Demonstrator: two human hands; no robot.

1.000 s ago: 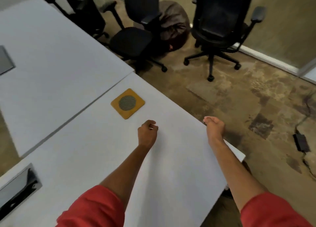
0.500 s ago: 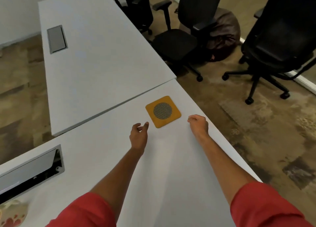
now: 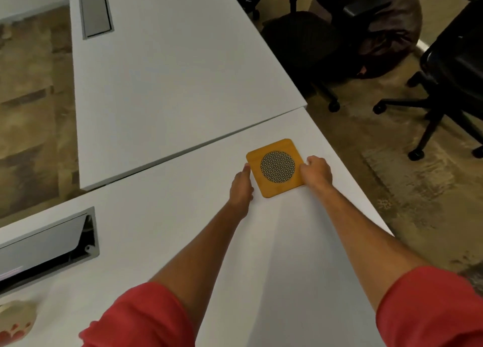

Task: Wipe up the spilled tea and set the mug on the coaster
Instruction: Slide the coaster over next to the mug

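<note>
Yellow coaster [image 3: 276,167] sits between your hands: left hand [image 3: 241,187] touches its edge with straight fingers, right hand [image 3: 316,172] pinches the opposite side

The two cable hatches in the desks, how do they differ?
The near hatch has its lid tilted open, showing a dark cavity; the far hatch lies closed and flush. The near hatch runs off the left edge; the far hatch is wholly in view. Both are grey rectangles set in white desktops.
</note>
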